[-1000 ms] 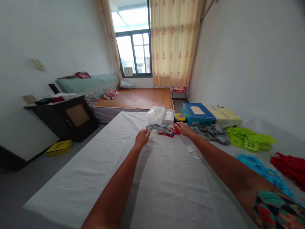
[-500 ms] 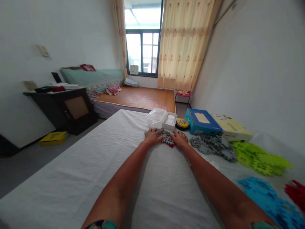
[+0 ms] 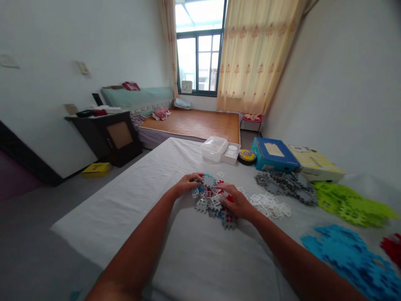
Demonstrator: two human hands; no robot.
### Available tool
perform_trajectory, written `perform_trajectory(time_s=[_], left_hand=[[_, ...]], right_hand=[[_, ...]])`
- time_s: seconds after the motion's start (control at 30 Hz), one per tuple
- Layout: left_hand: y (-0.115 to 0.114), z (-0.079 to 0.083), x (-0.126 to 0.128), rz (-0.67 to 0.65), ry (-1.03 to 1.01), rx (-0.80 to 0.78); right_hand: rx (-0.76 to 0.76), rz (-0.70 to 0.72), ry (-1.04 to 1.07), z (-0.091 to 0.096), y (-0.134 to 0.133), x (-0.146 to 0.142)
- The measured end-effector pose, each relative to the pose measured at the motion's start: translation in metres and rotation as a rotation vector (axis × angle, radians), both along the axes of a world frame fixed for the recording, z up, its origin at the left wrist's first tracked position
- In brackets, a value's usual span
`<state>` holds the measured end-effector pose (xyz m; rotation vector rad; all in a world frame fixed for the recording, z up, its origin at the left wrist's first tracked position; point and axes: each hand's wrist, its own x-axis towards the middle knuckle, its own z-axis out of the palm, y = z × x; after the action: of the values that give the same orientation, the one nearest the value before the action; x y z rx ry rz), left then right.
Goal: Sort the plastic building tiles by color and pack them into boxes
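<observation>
A flat cluster of interlocking plastic pieces (image 3: pixel 210 202), grey with red, white and blue, lies on a table under a white cloth (image 3: pixel 175 234). My left hand (image 3: pixel 185 184) rests on the cluster's left edge with the fingers curled over the pieces. My right hand (image 3: pixel 235 202) lies on top of its right side, fingers bent and pressing down on the pieces. Both forearms reach in from the bottom of the view.
To the right lie a white pile (image 3: pixel 272 205), a grey pile (image 3: pixel 286 184), a green pile (image 3: pixel 351 202), a blue pile (image 3: pixel 351 261) and a red pile (image 3: pixel 392 246). Clear tubs (image 3: pixel 219 149), a round tin (image 3: pixel 247 156), a blue box (image 3: pixel 272 154) and a yellow box (image 3: pixel 313 163) stand behind. Bed and dark cabinet (image 3: pixel 109 136) beyond.
Both hands have dragged the mixed cluster of pieces toward me across the cloth, away from the tubs. The view has shifted to the right and down.
</observation>
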<state>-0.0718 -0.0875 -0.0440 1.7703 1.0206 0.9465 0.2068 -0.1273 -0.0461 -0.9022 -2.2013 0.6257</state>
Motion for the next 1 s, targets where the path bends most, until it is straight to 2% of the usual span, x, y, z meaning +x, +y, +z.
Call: perform_trajectory(time_s=[0.07,0.13,0.23,0.3,0.4,0.5,0.57,0.63,0.77,0.87,1.0], left_hand=[[-0.007,0.0,-0.002,0.058,-0.019,0.022],[-0.011,-0.002,0.0,0.088,0.033,0.061],[-0.013,-0.007,0.01,0.102,0.162,0.138],[-0.012,-0.011,0.016,0.1,0.245,0.199],[-0.011,-0.016,0.02,0.095,0.298,0.255],[-0.009,-0.017,0.015,0.134,0.252,0.259],[-0.006,-0.017,0.01,0.184,0.197,0.269],[-0.003,-0.017,0.005,0.251,0.162,0.281],[0.002,-0.02,0.001,0.291,0.2,0.283],[0.004,-0.022,0.002,0.235,0.246,0.297],[0.005,-0.025,0.003,0.194,0.308,0.333]], right_hand=[[-0.054,-0.063,0.016,0.003,-0.004,0.007],[-0.071,-0.232,-0.045,0.001,-0.001,0.017],[0.05,-0.447,-0.309,-0.011,0.006,0.031],[0.113,-0.504,-0.468,-0.017,0.008,0.032],[0.073,-0.44,-0.513,-0.017,0.008,0.019],[-0.058,-0.307,-0.293,-0.003,0.007,0.003],[-0.107,-0.317,-0.11,0.007,0.005,-0.001],[-0.098,-0.395,-0.027,0.013,0.002,-0.001],[-0.084,-0.449,-0.077,0.007,-0.016,0.0],[-0.068,-0.408,-0.137,0.0,-0.032,-0.001],[-0.089,-0.322,-0.213,-0.001,-0.042,0.002]])
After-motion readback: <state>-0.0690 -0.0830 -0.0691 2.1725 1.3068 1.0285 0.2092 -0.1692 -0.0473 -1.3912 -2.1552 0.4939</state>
